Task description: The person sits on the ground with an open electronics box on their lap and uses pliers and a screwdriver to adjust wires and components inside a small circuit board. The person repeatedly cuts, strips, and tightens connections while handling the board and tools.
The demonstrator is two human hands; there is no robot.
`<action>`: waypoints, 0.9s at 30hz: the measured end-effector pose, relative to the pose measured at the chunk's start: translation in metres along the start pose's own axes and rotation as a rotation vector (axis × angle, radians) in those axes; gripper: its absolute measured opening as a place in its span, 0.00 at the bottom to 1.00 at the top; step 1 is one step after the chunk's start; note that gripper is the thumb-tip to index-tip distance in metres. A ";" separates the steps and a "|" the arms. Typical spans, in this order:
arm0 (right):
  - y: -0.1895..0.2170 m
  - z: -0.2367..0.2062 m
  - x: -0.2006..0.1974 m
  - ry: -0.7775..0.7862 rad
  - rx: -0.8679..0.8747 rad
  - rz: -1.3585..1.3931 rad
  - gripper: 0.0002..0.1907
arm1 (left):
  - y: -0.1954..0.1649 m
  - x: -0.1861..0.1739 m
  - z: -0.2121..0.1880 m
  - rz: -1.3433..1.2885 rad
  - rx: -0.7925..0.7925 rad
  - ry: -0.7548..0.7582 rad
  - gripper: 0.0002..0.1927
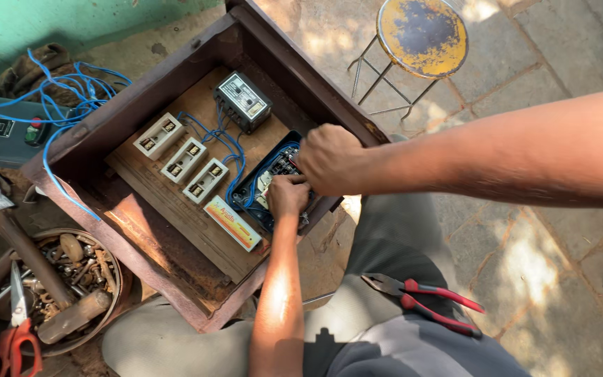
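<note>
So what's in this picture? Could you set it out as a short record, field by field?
Setting: outdoors on stone paving, seen from above
Main thing: rusty metal box lying open, a wooden board inside
On the board: three white fuse holders, a small black meter, blue wires
Left hand: on the open black switch unit
Right hand: closed over the same unit; whether it holds a tool cannot be seen
On the lap: red-handled pliers
Nearby: round yellow stool, bowl of bolts and scrap with a hammer
</note>
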State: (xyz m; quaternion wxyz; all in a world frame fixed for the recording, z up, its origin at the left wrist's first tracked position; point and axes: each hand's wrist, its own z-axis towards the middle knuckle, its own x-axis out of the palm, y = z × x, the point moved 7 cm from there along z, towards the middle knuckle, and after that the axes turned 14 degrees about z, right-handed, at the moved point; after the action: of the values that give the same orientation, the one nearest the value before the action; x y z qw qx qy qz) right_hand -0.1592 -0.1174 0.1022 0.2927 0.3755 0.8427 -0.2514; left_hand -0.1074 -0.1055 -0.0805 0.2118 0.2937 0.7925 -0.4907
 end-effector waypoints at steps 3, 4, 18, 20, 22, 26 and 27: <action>0.003 0.001 -0.020 -0.109 0.045 0.114 0.11 | 0.000 -0.003 0.001 0.019 0.007 0.011 0.14; 0.004 -0.003 -0.026 -0.159 0.003 0.082 0.10 | -0.001 -0.006 0.002 0.022 0.015 0.016 0.13; -0.107 -0.110 0.208 -1.014 0.133 1.989 0.12 | -0.029 -0.045 -0.020 0.198 0.426 0.247 0.12; -0.100 -0.103 0.236 -1.100 0.130 2.017 0.11 | -0.033 -0.042 -0.020 0.233 0.497 0.280 0.10; -0.096 -0.093 0.244 -1.173 0.034 1.975 0.11 | -0.037 -0.036 -0.016 0.318 0.592 0.295 0.08; -0.090 -0.085 0.242 -1.225 -0.079 1.897 0.12 | -0.041 -0.036 -0.013 0.330 0.789 0.193 0.09; -0.089 -0.084 0.242 -1.213 -0.059 1.863 0.13 | -0.041 -0.038 -0.014 0.335 0.831 0.170 0.11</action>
State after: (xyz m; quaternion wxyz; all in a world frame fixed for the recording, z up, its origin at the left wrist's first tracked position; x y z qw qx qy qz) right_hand -0.3866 0.0013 0.0142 0.7396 0.6692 -0.0459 -0.0552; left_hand -0.1076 -0.1166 -0.0242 0.0868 0.5169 0.4847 -0.7003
